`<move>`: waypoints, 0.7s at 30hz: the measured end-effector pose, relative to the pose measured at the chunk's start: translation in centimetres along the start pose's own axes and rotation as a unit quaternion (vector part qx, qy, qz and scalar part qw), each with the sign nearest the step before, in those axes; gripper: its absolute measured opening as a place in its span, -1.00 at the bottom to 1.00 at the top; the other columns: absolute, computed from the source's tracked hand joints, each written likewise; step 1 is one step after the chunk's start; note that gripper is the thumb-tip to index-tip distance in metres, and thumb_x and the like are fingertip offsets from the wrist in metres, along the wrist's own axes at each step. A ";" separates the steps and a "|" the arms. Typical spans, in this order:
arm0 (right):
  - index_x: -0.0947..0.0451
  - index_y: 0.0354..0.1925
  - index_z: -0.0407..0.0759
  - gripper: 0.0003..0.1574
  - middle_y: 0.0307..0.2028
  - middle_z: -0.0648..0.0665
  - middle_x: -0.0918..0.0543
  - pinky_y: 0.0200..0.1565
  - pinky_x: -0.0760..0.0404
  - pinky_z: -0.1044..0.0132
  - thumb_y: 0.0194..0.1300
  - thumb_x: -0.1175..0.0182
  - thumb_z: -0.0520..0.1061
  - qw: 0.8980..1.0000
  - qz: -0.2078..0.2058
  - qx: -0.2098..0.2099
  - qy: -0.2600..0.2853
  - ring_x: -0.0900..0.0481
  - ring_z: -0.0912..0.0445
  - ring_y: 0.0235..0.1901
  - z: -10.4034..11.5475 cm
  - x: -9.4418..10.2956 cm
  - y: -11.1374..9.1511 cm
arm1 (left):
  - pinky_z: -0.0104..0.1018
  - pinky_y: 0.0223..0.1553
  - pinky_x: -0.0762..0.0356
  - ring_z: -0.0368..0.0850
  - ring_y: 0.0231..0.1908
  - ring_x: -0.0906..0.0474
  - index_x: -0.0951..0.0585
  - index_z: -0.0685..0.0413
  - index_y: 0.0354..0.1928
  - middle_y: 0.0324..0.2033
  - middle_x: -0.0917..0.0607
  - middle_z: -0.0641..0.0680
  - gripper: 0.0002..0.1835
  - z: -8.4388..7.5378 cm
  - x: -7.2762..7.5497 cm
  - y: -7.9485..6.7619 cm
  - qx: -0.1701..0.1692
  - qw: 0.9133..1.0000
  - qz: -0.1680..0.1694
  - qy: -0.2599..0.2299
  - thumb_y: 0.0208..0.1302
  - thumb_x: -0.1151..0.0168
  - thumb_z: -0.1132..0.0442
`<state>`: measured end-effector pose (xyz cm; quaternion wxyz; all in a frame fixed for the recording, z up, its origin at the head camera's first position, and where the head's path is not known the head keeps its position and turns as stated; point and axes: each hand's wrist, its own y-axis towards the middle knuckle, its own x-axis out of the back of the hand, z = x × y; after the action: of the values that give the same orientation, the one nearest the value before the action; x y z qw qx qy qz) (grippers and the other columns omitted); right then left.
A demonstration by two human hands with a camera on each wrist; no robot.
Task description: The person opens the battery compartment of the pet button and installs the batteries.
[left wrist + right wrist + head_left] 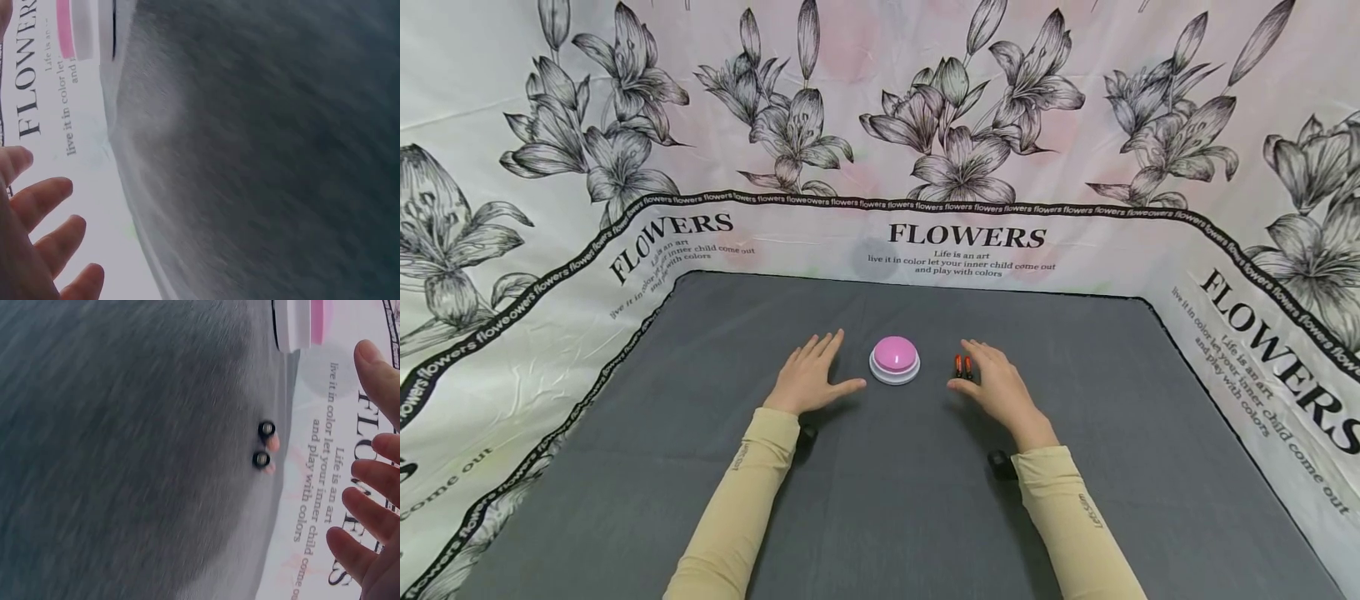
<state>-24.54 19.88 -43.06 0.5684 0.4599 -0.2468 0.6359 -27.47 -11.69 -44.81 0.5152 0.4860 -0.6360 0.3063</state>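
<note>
A round pink push button (895, 355) on a white base stands on the grey cloth between the two hands. My left hand (808, 375) is held to the left of it, fingers spread and thumb pointing toward the base, with nothing in its grasp. On the other side my right hand (996, 390) is held with fingers extended and thumb apart, also holding nothing. Just inside its thumb and fingers lie two small batteries (958, 367), orange and black, side by side. Their round black ends (267, 429) with metal centres face the right wrist camera.
Grey cloth (865, 500) covers the table. White fabric (820, 237) printed with flowers and lettering rises along the back and both sides. Black wrist devices (1002, 465) show beneath the yellow sleeves (1071, 508).
</note>
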 end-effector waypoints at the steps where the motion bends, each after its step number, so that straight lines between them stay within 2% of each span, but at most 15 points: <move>1: -0.21 0.33 -0.27 -0.05 0.29 -0.33 -0.22 0.18 -0.08 -0.17 0.08 -0.37 0.04 1.000 0.000 -0.001 0.007 -0.10 -0.20 0.28 0.1 -0.1 0.2 | 0.07 0.25 0.08 0.11 0.35 0.06 0.06 -0.09 0.46 0.36 -0.14 0.11 0.10 -0.2 0.0 0.2 -0.001 1.000 0.001 0.000 -0.01 0.05 -0.54; 7: -0.21 0.33 -0.26 -0.06 0.28 -0.30 -0.25 0.18 -0.17 -0.06 0.10 -0.36 0.01 0.999 0.013 -0.006 0.050 -0.18 -0.16 0.24 1.1 -1.2 1.8 | -0.01 0.27 0.08 0.08 0.35 0.07 0.07 -0.05 0.46 0.36 -0.13 0.11 0.13 -1.4 0.0 1.6 -0.003 1.000 0.016 -0.026 -0.03 -0.06 -0.50; 11: -0.20 0.33 -0.27 -0.06 0.26 -0.30 -0.28 0.17 -0.20 -0.06 0.10 -0.36 0.00 0.997 0.022 -0.014 0.069 -0.21 -0.17 0.23 1.7 -2.1 2.6 | -0.08 0.27 0.04 0.03 0.36 0.07 0.07 -0.02 0.46 0.37 -0.11 0.10 0.14 -2.1 -0.4 2.3 -0.003 0.999 0.028 -0.047 -0.03 -0.14 -0.45; 21: -0.19 0.33 -0.30 -0.04 0.26 -0.29 -0.30 0.20 -0.15 -0.05 0.10 -0.35 0.04 0.995 0.042 -0.016 0.090 -0.19 -0.14 0.26 2.2 -3.6 3.6 | -0.02 0.24 -0.03 -0.03 0.37 0.13 0.10 0.03 0.45 0.39 -0.05 0.09 0.18 -3.0 -1.0 3.3 0.006 0.993 0.057 -0.104 -0.06 -0.24 -0.38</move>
<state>-27.56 15.41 -44.37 0.5682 0.3808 -0.2245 0.6941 -29.45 -7.59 -44.54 0.4248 0.4810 -0.7114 0.2865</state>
